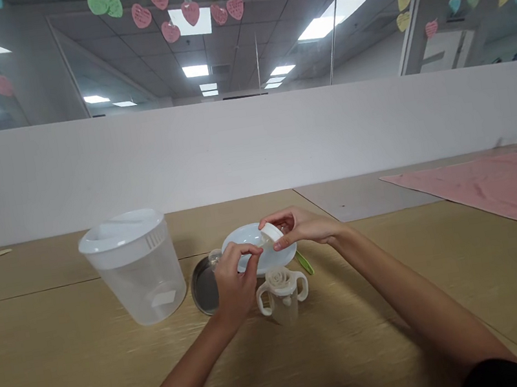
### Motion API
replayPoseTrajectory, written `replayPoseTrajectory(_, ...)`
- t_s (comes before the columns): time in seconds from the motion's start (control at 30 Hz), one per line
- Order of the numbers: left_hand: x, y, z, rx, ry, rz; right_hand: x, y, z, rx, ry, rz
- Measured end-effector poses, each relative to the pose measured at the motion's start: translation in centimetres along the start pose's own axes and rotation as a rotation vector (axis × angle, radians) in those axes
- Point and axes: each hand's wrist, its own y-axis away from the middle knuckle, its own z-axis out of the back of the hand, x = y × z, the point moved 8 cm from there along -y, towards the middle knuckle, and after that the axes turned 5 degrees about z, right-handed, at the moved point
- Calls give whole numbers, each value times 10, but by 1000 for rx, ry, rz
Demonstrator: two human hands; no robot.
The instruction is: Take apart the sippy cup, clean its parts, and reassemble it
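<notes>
At mid-frame, in front of the pale plate, my right hand grasps a round white cap between thumb and fingers. My left hand, near it, pinched; cannot tell if anything sits between the fingertips. Two-handled cup upright just below; lidded bucket left of centre.

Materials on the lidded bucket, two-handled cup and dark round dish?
Lidded bucket: likely smooth plastic; translucent wall, glossy white lid.
Two-handled cup: probably plastic; see-through body, smooth whitish handles.
Dark round dish: maybe metal, dull gray with paler rim; plastic possible.
</notes>
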Motion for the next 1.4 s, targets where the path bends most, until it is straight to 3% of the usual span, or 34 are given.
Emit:
replayPoseTrajectory(0.17, 1, -5, -2, 51, -5, -10, 9, 4, -1, 32, 58, 28)
replayPoseTrajectory(0.3, 15, 5, -12, 117, 162, 161, 9, 2, 9, -87, 43, 70)
replayPoseTrajectory(0.4, 20, 20, -21, 160, 333, 190, 9, 4, 15, -155, -59, 97)
replayPoseTrajectory(0.6, 33, 52, -47, 315, 273, 234, 20, 9, -26, 183, -122, 89)
replayPoseTrajectory(0.77, 39, 59, -45, 217, 137, 212, 23, 8, -52, 326, 137, 134)
replayPoseTrajectory(0.97, 46, 59, -43, 190, 106, 293, 9, 6, -44, 341, 283, 90)
replayPoseTrajectory(1.17, 38, 56, -43, 203, 11, 257, -2, 5, -36, 377, 364, 60)
replayPoseTrajectory(1.4, 41, 59, -42, 180, 71, 270, -4, 8, -26, 374, 362, 21)
